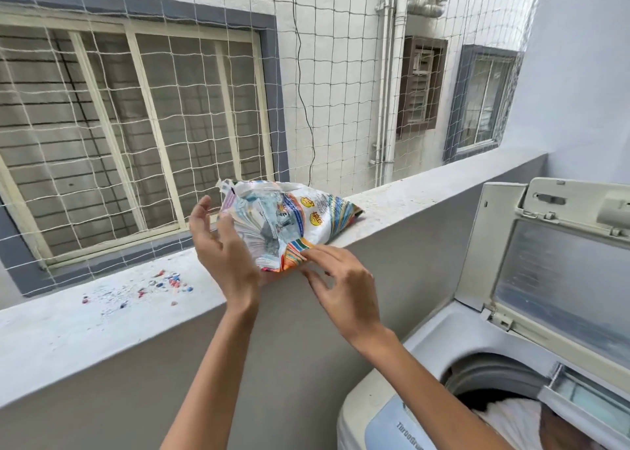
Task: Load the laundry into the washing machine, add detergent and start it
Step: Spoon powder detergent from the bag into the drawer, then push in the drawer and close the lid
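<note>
Clearly the detergent step: both hands should lift the detergent bag [293, 217] mouth-high, support its belly, and tip only over the washing machine [371, 412], where laundry [511, 419] already sits. The left hand [221, 248] is open, fingers spread, cupping the bag's left end; the right hand [341, 286] pinches its lower corner. The bag lies on the ledge [419, 193], crumpled, colourful, torn mouth upper left; spilled granules [167, 282] lie nearby.

The crumpled multicoloured plastic detergent bag [300, 221] lay on the grey concrete ledge [409, 197], small scattered beads [170, 282] to its left; the white top-loading washing machine [446, 327] stood below, at right.
</note>
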A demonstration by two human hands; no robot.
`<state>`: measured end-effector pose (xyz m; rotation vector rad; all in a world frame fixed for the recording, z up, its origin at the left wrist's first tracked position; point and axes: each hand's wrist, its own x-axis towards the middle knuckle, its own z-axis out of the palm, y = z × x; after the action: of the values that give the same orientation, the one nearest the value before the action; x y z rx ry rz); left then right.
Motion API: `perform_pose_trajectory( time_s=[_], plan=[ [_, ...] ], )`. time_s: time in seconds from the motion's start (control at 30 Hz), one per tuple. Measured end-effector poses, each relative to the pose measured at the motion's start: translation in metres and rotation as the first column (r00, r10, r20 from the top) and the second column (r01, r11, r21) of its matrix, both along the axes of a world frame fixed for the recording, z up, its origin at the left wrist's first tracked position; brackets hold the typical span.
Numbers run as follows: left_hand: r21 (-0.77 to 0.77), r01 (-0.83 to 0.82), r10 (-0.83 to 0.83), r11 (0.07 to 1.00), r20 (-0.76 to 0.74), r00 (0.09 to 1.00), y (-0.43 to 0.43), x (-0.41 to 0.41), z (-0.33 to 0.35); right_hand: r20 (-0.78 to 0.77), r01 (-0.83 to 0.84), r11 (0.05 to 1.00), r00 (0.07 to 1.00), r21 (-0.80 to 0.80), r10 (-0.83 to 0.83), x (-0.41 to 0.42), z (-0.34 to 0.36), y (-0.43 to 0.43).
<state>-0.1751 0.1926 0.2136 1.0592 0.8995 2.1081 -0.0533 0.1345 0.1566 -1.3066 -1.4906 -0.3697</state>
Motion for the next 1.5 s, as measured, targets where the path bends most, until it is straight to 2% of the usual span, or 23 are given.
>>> perform_pose_trajectory(
  time_s=[0.03,0.1,0.17,0.27,0.37,0.5,0.67,0.77,0.97,1.17,1.3,1.5],
  plan=[
    [0.108,-0.091,0.102,0.99,-0.101,0.99,-0.008,0.005,-0.004,0.004,0.007,1.0,1.0,-0.002,-0.007,0.003,-0.002,-0.002],
    [0.349,-0.133,0.234,0.928,-0.265,0.936,-0.024,0.019,-0.012,0.01,0.026,1.0,1.0,-0.005,-0.026,0.01,-0.004,-0.007],
    [0.489,-0.048,0.263,0.871,-0.381,0.886,-0.035,0.036,-0.021,0.004,0.049,0.999,0.999,0.004,-0.049,0.016,-0.004,-0.014],
    [0.523,0.137,0.2,0.841,-0.536,0.82,-0.049,0.065,-0.033,-0.001,0.087,0.996,0.996,0.024,-0.087,0.027,-0.003,-0.025],
    [0.496,0.268,0.156,0.826,-0.657,0.738,-0.058,0.09,-0.051,-0.007,0.115,0.993,0.993,-0.016,-0.116,0.045,-0.005,-0.04],
    [0.42,0.381,0.101,0.824,-0.77,0.63,-0.064,0.123,-0.078,0.044,0.264,0.961,0.964,-0.088,-0.261,0.079,-0.017,-0.064],
    [0.276,0.51,0.026,0.814,-0.896,0.443,-0.077,0.163,-0.113,0.117,0.477,0.861,0.879,-0.176,-0.463,0.125,-0.04,-0.11],
    [0.234,0.588,0.015,0.774,-0.936,0.353,-0.09,0.188,-0.133,0.146,0.568,0.785,0.823,-0.247,-0.55,0.148,-0.057,-0.141],
    [0.111,0.743,0.019,0.66,-0.991,0.13,-0.125,0.234,-0.172,0.202,0.711,0.618,0.695,-0.336,-0.69,0.184,-0.099,-0.206],
    [0.045,0.846,0.184,0.531,-0.981,-0.063,-0.149,0.268,-0.219,0.216,0.761,0.511,0.62,-0.399,-0.754,0.212,-0.142,-0.248],
    [-0.005,0.854,0.215,0.52,-0.967,-0.136,-0.149,0.284,-0.243,0.264,0.769,0.452,0.6,-0.453,-0.756,0.228,-0.168,-0.264],
    [-0.084,0.861,0.248,0.502,-0.94,-0.236,-0.144,0.297,-0.277,0.288,0.725,0.384,0.615,-0.572,-0.734,0.243,-0.207,-0.279]
  ],
)
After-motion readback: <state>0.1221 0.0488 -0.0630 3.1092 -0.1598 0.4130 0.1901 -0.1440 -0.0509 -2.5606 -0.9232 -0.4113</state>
